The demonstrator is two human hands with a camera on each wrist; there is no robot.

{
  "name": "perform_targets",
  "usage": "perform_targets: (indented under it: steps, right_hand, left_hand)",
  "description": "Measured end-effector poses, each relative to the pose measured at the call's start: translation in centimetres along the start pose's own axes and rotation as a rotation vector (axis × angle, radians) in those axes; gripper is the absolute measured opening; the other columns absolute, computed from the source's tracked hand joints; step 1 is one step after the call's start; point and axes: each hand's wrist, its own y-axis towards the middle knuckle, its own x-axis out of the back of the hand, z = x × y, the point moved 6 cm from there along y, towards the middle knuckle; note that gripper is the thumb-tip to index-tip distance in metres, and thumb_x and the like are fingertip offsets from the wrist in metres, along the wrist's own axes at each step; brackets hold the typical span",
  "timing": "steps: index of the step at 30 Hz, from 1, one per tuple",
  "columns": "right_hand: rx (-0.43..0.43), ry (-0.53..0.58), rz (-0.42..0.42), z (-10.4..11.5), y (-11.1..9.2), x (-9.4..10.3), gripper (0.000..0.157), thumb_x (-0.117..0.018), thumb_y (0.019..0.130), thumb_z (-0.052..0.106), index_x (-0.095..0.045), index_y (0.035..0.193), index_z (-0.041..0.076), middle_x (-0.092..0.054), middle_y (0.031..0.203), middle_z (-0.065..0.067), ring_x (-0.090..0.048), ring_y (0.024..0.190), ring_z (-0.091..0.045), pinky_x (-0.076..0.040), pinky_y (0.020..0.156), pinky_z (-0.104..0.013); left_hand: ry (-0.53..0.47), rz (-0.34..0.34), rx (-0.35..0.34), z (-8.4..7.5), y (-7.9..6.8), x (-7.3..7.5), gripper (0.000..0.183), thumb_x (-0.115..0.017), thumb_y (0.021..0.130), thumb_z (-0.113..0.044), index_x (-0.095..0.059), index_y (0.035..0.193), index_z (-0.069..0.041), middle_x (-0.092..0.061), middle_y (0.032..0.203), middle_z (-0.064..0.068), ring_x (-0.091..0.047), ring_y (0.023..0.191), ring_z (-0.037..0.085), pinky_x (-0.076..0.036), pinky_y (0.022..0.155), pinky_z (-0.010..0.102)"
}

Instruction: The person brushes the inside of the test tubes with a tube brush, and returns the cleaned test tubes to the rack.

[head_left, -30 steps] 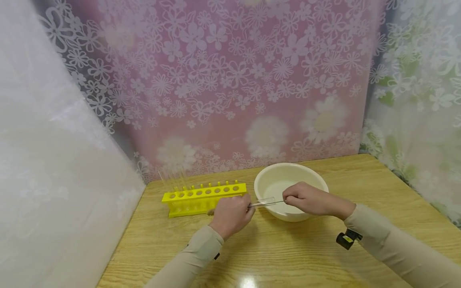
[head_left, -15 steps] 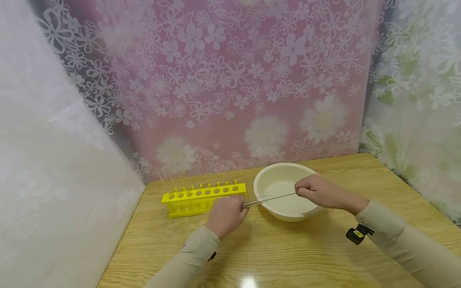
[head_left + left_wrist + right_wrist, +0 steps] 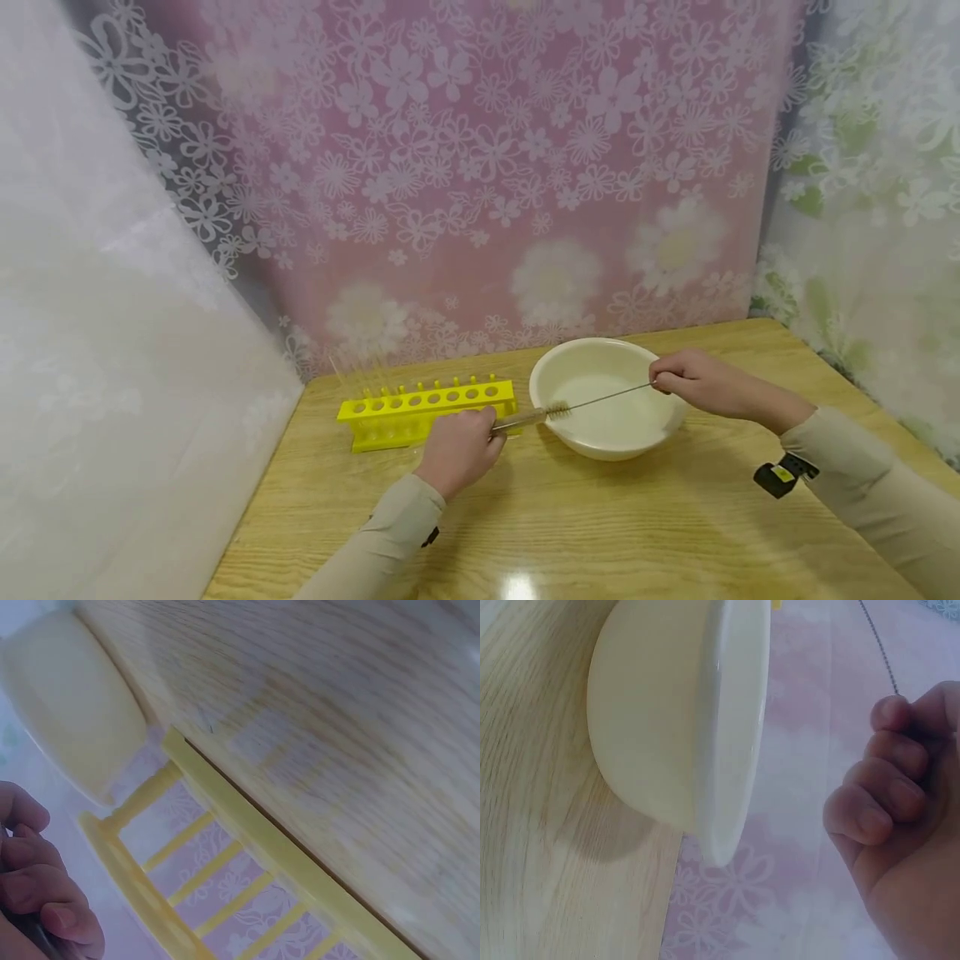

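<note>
My left hand grips a clear glass test tube in front of the yellow rack, its mouth pointing right toward the bowl. A test tube brush sticks out of that mouth, bristles partly outside. My right hand pinches the far end of its twisted wire, above the bowl's right rim. In the right wrist view, the curled fingers hold the wire by thumb and forefinger. In the left wrist view, the curled left fingers show at the lower left; the tube is barely visible there.
A yellow test tube rack stands behind my left hand, with several clear tubes in its left holes. To its right is a cream bowl. The wooden table meets a flowered curtain at the back.
My right hand has moved right and slightly up, drawing the brush's wire outward until bristles show at the tube's mouth. My left hand has shifted slightly left and down with the tube.
</note>
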Motion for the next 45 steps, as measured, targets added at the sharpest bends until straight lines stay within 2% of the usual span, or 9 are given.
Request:
perform_targets:
  steps: [5,14,19,22,32,40,45]
  right_hand:
    - [-0.001,-0.014,0.010,-0.2,-0.2,0.2,0.030,-0.045,0.106,0.007,-0.055,0.081,0.021,-0.044,0.071,0.011,-0.032,0.059,0.001,-0.034,0.055,-0.028]
    - [-0.043,-0.051,-0.029,-0.3,-0.5,0.7,0.031,-0.045,0.105,0.006,-0.059,0.083,0.022,-0.051,0.072,0.007,-0.033,0.057,0.000,-0.034,0.055,-0.027]
    - [-0.011,-0.080,-0.069,0.4,-0.5,0.4,0.027,-0.046,0.104,0.004,-0.062,0.087,0.018,-0.058,0.077,0.001,-0.038,0.060,0.000,-0.036,0.058,-0.026]
    - [0.005,-0.092,-0.081,0.7,-0.5,0.1,0.025,-0.047,0.104,0.003,-0.062,0.090,0.017,-0.059,0.081,0.002,-0.041,0.064,0.000,-0.037,0.059,-0.026]
    - [-0.021,-0.085,-0.057,0.9,-0.3,-0.7,0.021,-0.046,0.105,0.005,-0.066,0.100,0.011,-0.063,0.091,-0.001,-0.048,0.074,-0.005,-0.040,0.067,-0.026]
    - [-0.035,-0.101,-0.063,1.2,0.2,-0.8,0.021,-0.046,0.106,0.007,-0.066,0.102,0.011,-0.065,0.093,-0.002,-0.052,0.077,-0.009,-0.042,0.068,-0.026]
    - [-0.009,-0.119,-0.024,2.4,1.2,-2.4,0.021,-0.045,0.106,0.009,-0.065,0.101,0.015,-0.064,0.093,0.003,-0.053,0.079,-0.009,-0.044,0.071,-0.027]
  left_hand:
    - [0.007,-0.016,-0.008,0.1,0.0,0.2,0.024,-0.066,0.092,-0.027,-0.054,0.073,-0.020,-0.033,0.050,-0.009,-0.021,0.040,0.003,-0.015,0.037,0.019]
    - [0.014,-0.047,-0.021,-0.2,0.2,0.6,0.022,-0.067,0.091,-0.028,-0.056,0.073,-0.019,-0.035,0.050,-0.009,-0.021,0.039,0.003,-0.016,0.036,0.019]
    - [0.015,-0.048,-0.006,-0.2,0.4,0.7,0.023,-0.066,0.090,-0.025,-0.054,0.071,-0.019,-0.034,0.049,-0.008,-0.021,0.039,0.004,-0.016,0.036,0.020]
    - [0.017,-0.036,0.020,-0.1,0.6,0.9,0.024,-0.066,0.089,-0.023,-0.052,0.070,-0.019,-0.032,0.049,-0.008,-0.020,0.039,0.004,-0.015,0.037,0.021]
    - [0.038,-0.022,0.078,0.2,0.6,1.2,0.031,-0.066,0.089,-0.024,-0.047,0.064,-0.021,-0.026,0.049,-0.008,-0.017,0.040,0.006,-0.014,0.038,0.022]
    - [0.029,-0.014,0.084,0.2,0.4,0.9,0.025,-0.068,0.088,-0.026,-0.053,0.068,-0.019,-0.035,0.049,-0.007,-0.021,0.039,0.006,-0.019,0.037,0.022]
    - [0.029,-0.024,0.048,-1.0,0.9,1.3,0.023,-0.067,0.087,-0.025,-0.055,0.069,-0.020,-0.035,0.050,-0.008,-0.022,0.040,0.006,-0.019,0.038,0.022]
